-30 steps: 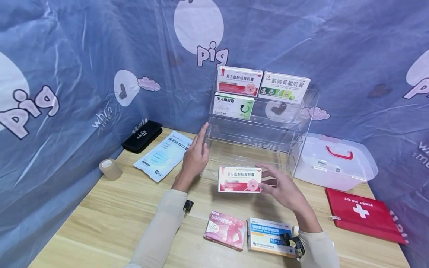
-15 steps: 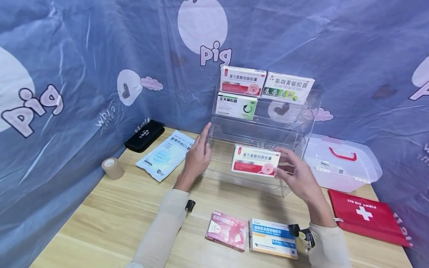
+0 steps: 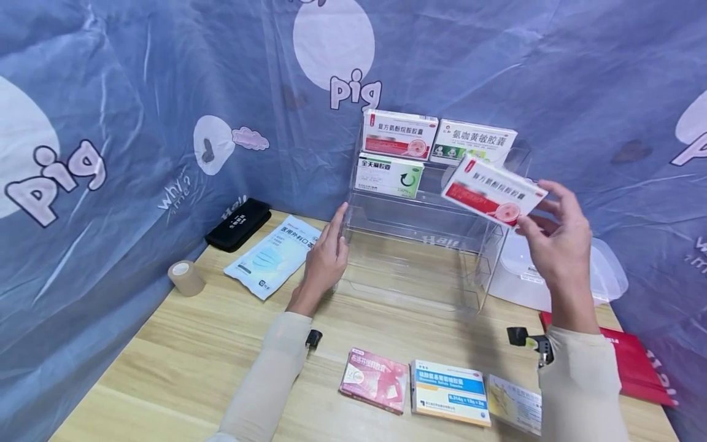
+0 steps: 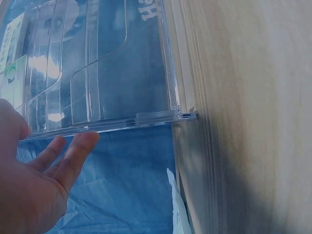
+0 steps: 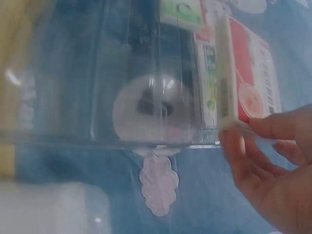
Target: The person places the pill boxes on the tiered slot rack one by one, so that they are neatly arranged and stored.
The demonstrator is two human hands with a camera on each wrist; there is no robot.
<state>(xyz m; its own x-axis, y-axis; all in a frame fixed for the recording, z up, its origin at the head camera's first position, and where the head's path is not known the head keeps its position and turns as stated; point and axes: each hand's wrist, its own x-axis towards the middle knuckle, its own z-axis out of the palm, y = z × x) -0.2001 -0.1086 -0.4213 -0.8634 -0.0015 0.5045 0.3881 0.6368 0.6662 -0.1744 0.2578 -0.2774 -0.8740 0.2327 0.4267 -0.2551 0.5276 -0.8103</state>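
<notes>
My right hand (image 3: 563,239) pinches a red-and-white medicine box (image 3: 494,191) by its right end, tilted and raised in front of the upper tiers of a clear acrylic display rack (image 3: 409,294). In the right wrist view, thumb and fingers grip the lower end of this medicine box (image 5: 248,73). With fingers straight, my left hand (image 3: 327,255) rests against the rack's left side; the left wrist view has its fingertips at the edge of the clear panel. On the top tier stand a matching red-and-white box (image 3: 399,135) and a green-and-white box (image 3: 477,141). Another green-and-white box (image 3: 388,176) sits one tier below.
In front lie a pink box (image 3: 375,380), a blue-and-white box (image 3: 450,393) and a pale box (image 3: 515,402). A mask packet (image 3: 270,258), black case (image 3: 237,224) and tape roll (image 3: 185,278) lie left. Rightward are a clear bin (image 3: 519,279) and red first aid pouch (image 3: 641,368).
My right hand has lifted the red-and-white box up and to the right, from low before the rack to its upper tiers, tilting it. The left hand stays at the rack's side.
</notes>
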